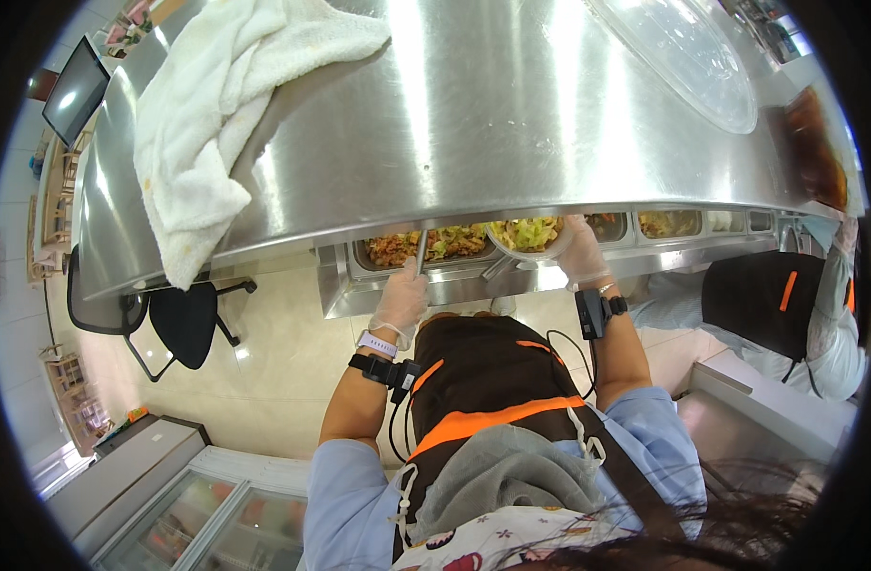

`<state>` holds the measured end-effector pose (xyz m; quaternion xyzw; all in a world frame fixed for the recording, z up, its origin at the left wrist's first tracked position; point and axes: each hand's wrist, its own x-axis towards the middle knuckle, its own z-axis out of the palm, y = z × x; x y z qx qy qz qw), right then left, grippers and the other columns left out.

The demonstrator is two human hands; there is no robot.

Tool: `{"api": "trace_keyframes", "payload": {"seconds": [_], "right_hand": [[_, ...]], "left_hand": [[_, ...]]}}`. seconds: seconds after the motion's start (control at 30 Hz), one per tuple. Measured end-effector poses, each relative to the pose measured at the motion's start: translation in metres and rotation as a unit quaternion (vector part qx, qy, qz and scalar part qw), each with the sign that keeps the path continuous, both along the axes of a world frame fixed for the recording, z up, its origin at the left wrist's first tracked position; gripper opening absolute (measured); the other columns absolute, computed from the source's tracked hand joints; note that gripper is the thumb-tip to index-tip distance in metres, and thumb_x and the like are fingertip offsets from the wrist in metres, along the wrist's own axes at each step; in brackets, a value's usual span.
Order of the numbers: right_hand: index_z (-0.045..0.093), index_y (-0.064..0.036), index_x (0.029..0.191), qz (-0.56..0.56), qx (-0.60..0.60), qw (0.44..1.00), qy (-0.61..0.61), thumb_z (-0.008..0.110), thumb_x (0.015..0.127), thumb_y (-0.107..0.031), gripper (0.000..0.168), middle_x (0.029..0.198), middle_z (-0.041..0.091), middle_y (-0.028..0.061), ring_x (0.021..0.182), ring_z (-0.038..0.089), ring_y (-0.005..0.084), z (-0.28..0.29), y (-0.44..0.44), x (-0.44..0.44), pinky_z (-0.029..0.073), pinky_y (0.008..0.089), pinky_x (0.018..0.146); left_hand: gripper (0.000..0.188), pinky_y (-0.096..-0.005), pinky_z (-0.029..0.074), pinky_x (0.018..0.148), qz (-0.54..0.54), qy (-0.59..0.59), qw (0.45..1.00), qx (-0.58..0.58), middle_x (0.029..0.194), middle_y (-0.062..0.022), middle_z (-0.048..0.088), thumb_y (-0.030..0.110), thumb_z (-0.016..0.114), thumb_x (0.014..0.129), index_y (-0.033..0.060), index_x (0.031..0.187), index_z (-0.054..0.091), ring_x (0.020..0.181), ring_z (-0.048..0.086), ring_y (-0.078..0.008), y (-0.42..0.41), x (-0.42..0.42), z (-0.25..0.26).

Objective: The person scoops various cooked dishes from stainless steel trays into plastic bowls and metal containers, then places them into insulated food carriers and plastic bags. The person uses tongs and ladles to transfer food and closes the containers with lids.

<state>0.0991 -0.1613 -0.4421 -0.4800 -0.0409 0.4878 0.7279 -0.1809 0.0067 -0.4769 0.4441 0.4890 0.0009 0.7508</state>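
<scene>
In a clear plastic glove, my left hand grips the metal handle of a serving utensil, whose far end is hidden by the counter edge. Beneath it lies a steel food pan of browned chopped food mixed with pale green leafy pieces. My right hand, also gloved, holds the rim of a round bowl from its right side. Chopped yellow-green vegetables fill the bowl, which is over the pan's right end. Another metal handle slants out just below the bowl.
A steel shelf overhangs the pans. On it lie a white towel and a clear plastic lid. More food pans extend rightward. Another person stands at right. A black chair and a glass-topped freezer are at left.
</scene>
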Motion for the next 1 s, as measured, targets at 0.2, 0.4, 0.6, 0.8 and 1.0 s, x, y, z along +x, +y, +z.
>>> {"api": "trace_keyframes", "payload": {"seconds": [0.2,0.4,0.6,0.8,1.0], "right_hand": [[0.045,-0.005,0.147,-0.019,0.002,1.000,0.015,0.053,0.105,-0.044,0.057,0.143,0.055,0.0096,0.132,0.054,0.0239,0.001,-0.002,0.000,0.043,0.0402,0.113],[0.046,-0.008,0.146,0.010,0.003,1.000,0.006,0.052,0.105,-0.046,0.056,0.141,0.057,0.0091,0.130,0.056,0.0226,-0.016,-0.003,0.003,0.047,0.0400,0.109],[0.046,-0.015,0.149,0.028,-0.067,0.997,-0.023,0.051,0.105,-0.046,0.054,0.142,0.057,0.0044,0.126,0.059,0.0182,-0.046,0.001,0.005,0.054,0.0397,0.098],[0.040,-0.019,0.156,0.027,-0.066,0.997,0.035,0.053,0.104,-0.049,0.061,0.149,0.051,0.0027,0.132,0.054,0.0204,-0.052,0.028,-0.013,0.051,0.0458,0.101],[0.044,-0.018,0.152,0.057,-0.033,0.997,0.034,0.053,0.104,-0.051,0.059,0.148,0.052,0.0050,0.134,0.052,0.0224,-0.046,0.039,-0.018,0.050,0.0501,0.103]], "left_hand": [[0.013,-0.0182,0.029,0.039,0.098,-0.125,0.954,-0.253,0.069,0.0084,0.047,0.017,0.054,0.105,0.0129,0.116,0.059,0.047,0.038,-0.0008,0.028,-0.030,0.015],[0.039,-0.0165,0.028,0.039,0.087,-0.060,0.983,-0.153,0.068,0.0105,0.045,0.026,0.055,0.105,0.0112,0.142,0.052,0.046,0.034,0.0012,0.015,-0.051,0.097],[0.052,-0.0195,0.023,0.038,0.049,-0.069,0.995,-0.046,0.061,0.0085,0.041,0.024,0.053,0.105,-0.0019,0.148,0.043,0.044,0.032,-0.0019,-0.007,-0.070,0.170],[0.060,-0.0216,0.026,0.036,0.060,-0.116,0.985,-0.116,0.062,0.0060,0.042,0.017,0.057,0.101,0.0051,0.157,0.038,0.043,0.032,-0.0036,-0.027,-0.090,0.216],[0.056,-0.0206,0.028,0.039,0.003,-0.003,0.999,-0.033,0.066,0.0085,0.038,0.001,0.051,0.101,0.0103,0.156,0.043,0.046,0.035,-0.0023,-0.062,-0.071,0.197]]}}
